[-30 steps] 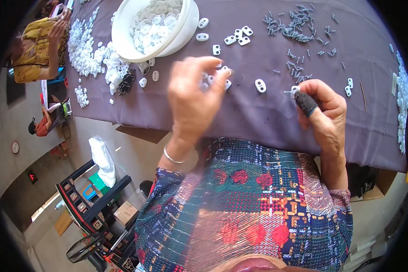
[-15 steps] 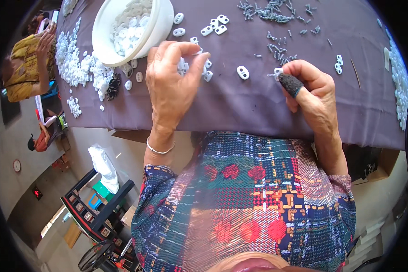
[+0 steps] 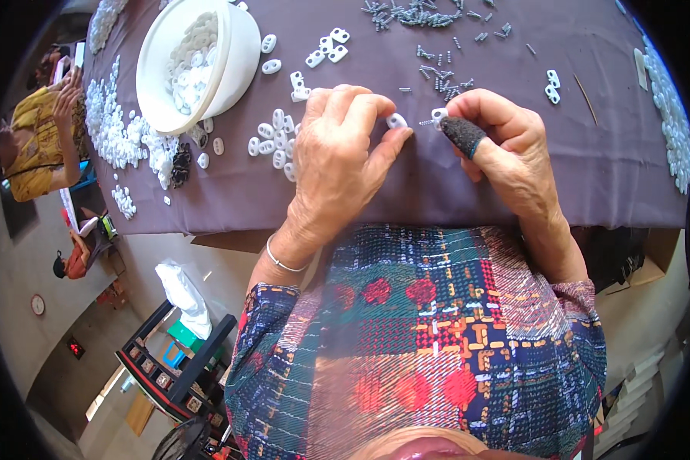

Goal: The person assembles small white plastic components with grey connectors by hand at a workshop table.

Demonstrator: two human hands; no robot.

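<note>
Between thumb and forefinger, my left hand (image 3: pixel 341 146) pinches a white oval two-hole cord-lock shell (image 3: pixel 395 121). Just across from it, my right hand (image 3: pixel 506 146), with a dark cloth cover (image 3: pixel 463 137) on the thumb, grips a small white cord-lock insert (image 3: pixel 438 114). A thin metal spring (image 3: pixel 426 123) sticks out of that insert toward the shell, and a small gap separates the two. Beside my left hand lies a cluster of white oval shells (image 3: pixel 266 132), partly hidden by the hand. Beyond it are some white inserts (image 3: pixel 338 52).
Loose springs (image 3: pixel 437 73) lie scattered at the far middle of the purple-grey cloth (image 3: pixel 498 61). A white tub (image 3: pixel 241 57) of white pieces stands far left, beside piles of small parts (image 3: pixel 115 115). More pieces (image 3: pixel 667 115) line the right edge. Another person (image 3: pixel 42 134) sits at left.
My left hand has moved right from the shell cluster and picked up the lone oval shell from the cloth. My right hand still holds the insert and spring. The view has shifted slightly.
</note>
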